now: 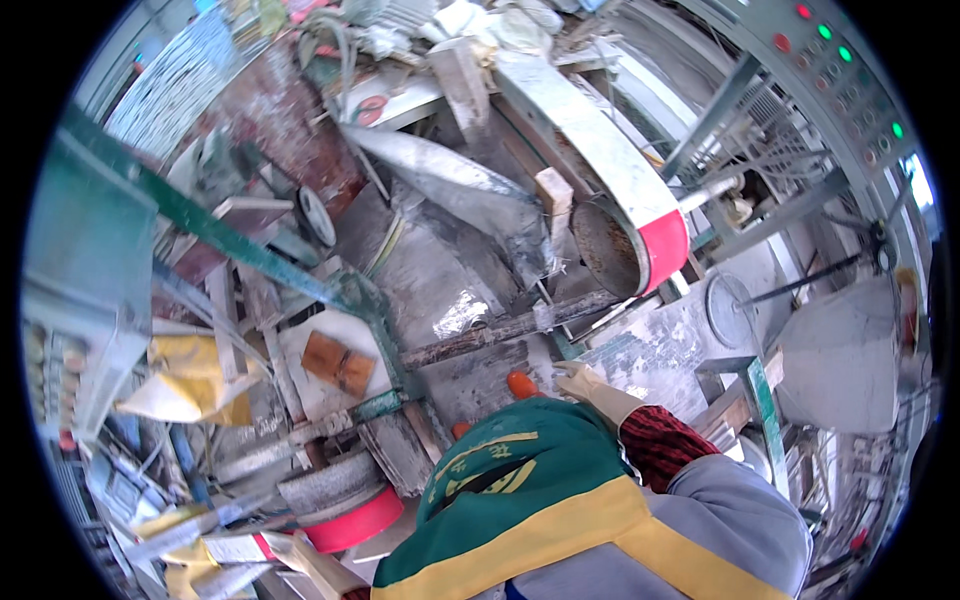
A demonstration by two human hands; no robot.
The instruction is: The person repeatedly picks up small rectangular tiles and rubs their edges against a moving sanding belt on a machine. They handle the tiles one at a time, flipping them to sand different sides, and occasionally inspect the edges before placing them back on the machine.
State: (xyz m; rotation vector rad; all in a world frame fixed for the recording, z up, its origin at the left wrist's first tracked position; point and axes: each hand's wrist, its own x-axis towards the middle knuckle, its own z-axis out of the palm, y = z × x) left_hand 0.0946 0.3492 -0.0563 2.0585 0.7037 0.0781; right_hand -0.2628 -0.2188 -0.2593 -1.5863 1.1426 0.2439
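Dusty grey floor (455,265), white-smeared; grey control panel (836,78) upper right, red and green lamps (845,53); bright patch (922,182) at right rim

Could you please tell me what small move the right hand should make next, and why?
I would probably draw the right hand back slightly: it is stretched out, below the red-ended white housing in this view, and green lights glow on the control panel, so the machinery may be powered.

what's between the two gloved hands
In the head view, the green apron with its yellow band lies between the left hand at lower left and the right hand.
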